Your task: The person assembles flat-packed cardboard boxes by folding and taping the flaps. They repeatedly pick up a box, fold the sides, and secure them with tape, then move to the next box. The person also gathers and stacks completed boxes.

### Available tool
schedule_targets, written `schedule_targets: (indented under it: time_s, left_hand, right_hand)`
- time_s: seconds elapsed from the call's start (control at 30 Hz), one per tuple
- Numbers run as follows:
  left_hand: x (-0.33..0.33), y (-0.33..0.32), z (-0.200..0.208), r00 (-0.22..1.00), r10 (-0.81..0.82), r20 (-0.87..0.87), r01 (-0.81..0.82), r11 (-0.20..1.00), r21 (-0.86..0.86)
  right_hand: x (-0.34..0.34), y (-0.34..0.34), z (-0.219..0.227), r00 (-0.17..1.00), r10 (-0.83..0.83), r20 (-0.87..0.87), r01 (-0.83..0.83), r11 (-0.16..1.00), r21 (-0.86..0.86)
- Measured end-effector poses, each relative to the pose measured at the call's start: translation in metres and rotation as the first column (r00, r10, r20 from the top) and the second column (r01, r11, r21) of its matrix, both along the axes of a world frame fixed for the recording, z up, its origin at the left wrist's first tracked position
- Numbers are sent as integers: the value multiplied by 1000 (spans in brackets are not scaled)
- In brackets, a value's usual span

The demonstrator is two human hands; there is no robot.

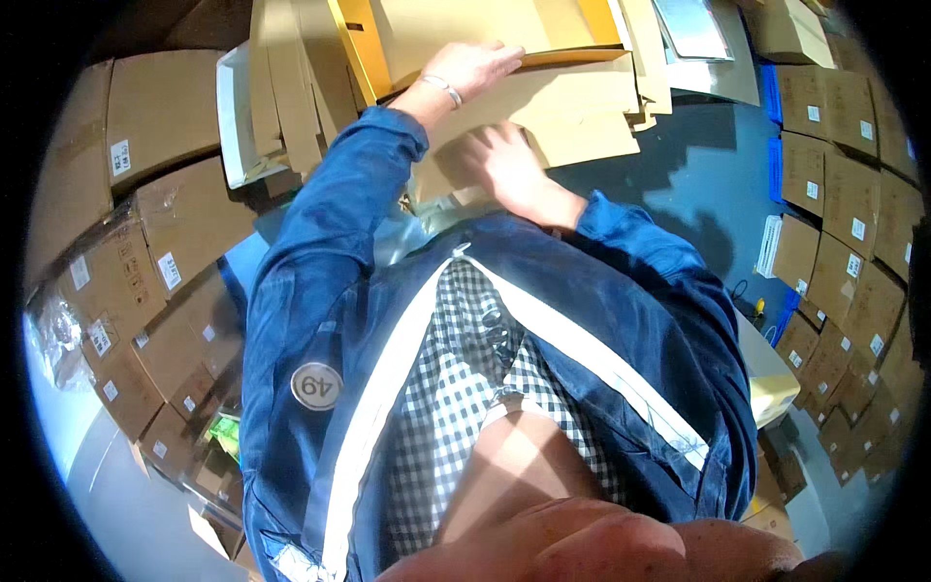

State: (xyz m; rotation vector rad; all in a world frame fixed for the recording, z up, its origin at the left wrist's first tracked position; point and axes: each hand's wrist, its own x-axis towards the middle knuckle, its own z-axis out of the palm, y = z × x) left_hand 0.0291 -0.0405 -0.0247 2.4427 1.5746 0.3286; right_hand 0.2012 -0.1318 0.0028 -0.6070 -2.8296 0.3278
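An unfolded cardboard box (582, 82), brown with yellow-orange inner walls, lies in front of me at the top of the view. My left hand (472, 72), with a bracelet at its wrist, rests at the box's near raised edge, fingers stretched along it. Closer to my body, my right hand (509, 170) is over the near cardboard flap (582, 144). Motion blurs its fingers, which look spread and hold nothing that I can see. Whether the right fingertips touch the flap is unclear.
Flat cardboard sheets (291, 87) lie left of the box, beside a white tray-like box (233, 116). A silvery flat object (693, 27) lies at the top right. Stacked cartons stand on the left (160, 116) and right (819, 184). Clear plastic film (60, 330) hangs at far left.
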Motion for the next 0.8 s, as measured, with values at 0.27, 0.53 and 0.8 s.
schedule_targets:
  time_s: [0.27, 0.53, 0.8]
  left_hand:
    - [-15, 37, 15, 972, -15, 234, 26, 999, -45]
    - [-20, 38, 29, 842, 255, 476, 20, 865, -501]
    - [-19, 80, 15, 876, 234, 422, 286, 453, -844]
  right_hand:
    - [83, 71, 3, 948, -275, 163, 242, 950, 199]
    - [105, 103, 31, 959, -206, 196, 212, 977, -13]
    - [61, 248, 101, 939, 14, 344, 97, 948, -304]
